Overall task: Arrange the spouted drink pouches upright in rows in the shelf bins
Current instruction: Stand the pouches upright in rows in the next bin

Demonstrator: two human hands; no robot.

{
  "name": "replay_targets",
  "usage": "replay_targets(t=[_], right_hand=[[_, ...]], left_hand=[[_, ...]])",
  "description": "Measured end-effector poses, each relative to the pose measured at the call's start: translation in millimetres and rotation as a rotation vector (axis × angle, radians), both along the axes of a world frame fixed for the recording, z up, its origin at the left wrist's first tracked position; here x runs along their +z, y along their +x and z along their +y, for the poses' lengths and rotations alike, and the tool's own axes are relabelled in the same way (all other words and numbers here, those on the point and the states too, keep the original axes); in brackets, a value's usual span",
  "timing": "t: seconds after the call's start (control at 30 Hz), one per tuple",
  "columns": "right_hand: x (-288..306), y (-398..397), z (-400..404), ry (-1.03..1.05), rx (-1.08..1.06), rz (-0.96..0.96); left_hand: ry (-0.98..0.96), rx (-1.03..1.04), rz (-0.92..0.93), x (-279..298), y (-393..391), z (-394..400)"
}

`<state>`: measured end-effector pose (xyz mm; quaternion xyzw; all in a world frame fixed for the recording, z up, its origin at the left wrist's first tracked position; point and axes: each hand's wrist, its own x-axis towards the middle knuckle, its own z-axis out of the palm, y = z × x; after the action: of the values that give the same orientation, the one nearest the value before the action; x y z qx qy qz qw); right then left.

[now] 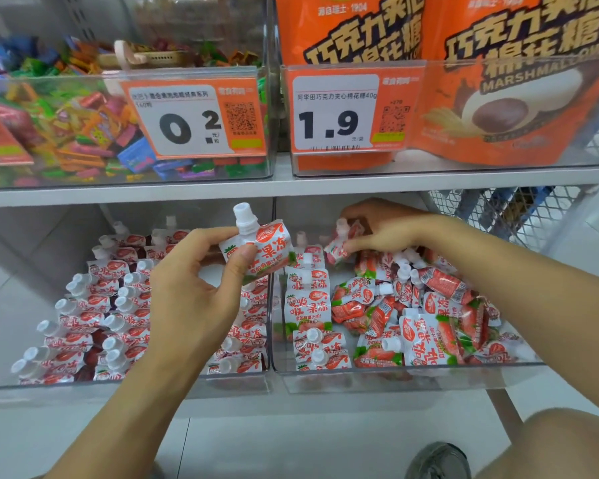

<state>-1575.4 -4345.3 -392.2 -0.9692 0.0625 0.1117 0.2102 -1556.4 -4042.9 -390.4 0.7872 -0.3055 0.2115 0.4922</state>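
The left hand [201, 271] pinches a white strawberry-print spouted pouch [256, 247] upright above the clear plastic left bin [125, 383]. At three o'clock, the right hand [381, 229] clamps another pouch [341, 242] over the right bin's [408, 375] loose heap. Lowering either carelessly could topple the standing rows.

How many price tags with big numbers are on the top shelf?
2. The 0.2 tag is on the front of the candy bin at left; the 1.9 tag is on the marshmallow bin at right. A third orange tag at the far left edge is cut off.
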Motion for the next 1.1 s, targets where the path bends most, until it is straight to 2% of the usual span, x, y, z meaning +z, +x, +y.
replay_targets(t=[0.23,0.37,0.6,0.7,0.87,0.97,1.1], right_hand=[[-21.2,18.4,10.9,0.196,-0.212,-0.323],[-31.6,40.9,32.0,0.140,-0.281,-0.379],[-40.2,48.8,34.7,0.213,-0.241,-0.297],[-39.3,49.9,34.1,0.279,-0.229,-0.130],[-29.7,60.8,31.2,0.509,-0.333,-0.008],[-22.8,61.9,34.8,0.618,-0.313,0.195],[-24.3,66.9,27.4,0.687,-0.235,0.325]], left_hand=[[0.028,0.009,-0.004,0.9,0.9,3.3],[0.037,0.017,-0.003,1.0,1.8,3.3],[0.033,0.012,0.013,3.6,4.0,14.1],[0.015,0.003,0.028,5.0,5.4,19.5],[0.008,-0.016,0.019,7.4,3.8,26.0],[0.013,-0.014,-0.006,8.1,3.6,27.9],[0.016,-0.010,0.002,8.6,3.3,28.9]])
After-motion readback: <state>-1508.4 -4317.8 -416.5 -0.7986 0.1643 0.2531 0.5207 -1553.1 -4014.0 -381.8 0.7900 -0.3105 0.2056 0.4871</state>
